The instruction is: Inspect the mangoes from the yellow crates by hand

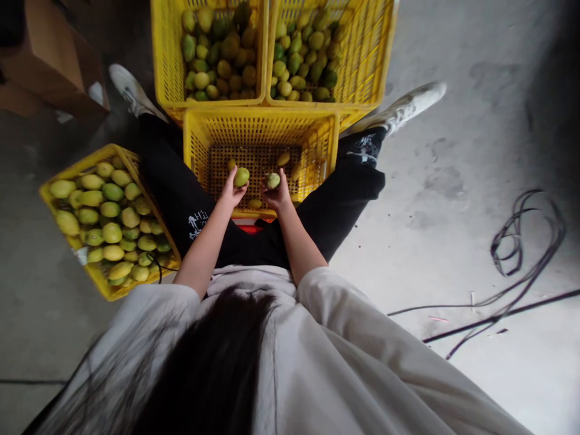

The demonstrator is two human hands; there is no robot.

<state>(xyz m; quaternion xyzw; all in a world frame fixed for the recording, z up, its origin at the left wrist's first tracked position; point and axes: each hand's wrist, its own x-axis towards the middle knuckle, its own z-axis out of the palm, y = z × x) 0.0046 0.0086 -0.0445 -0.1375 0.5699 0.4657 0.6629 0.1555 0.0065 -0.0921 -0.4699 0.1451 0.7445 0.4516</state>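
Centrally in the frame, the left hand (232, 192) curls around a green fruit (241, 177), the right hand (280, 194) around a paler fruit (272, 180); both seem light, firm and rollable, best cupped round the middle. Beyond, at upper centre, yellow crates (211, 104) hold more.

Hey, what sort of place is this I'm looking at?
Probably a warehouse or produce-sorting area, though I can't be certain. The yellow plastic crates holding green and yellow lemon-like fruit suggest it, as do the grey, concrete-looking floor and black cable lying across it.
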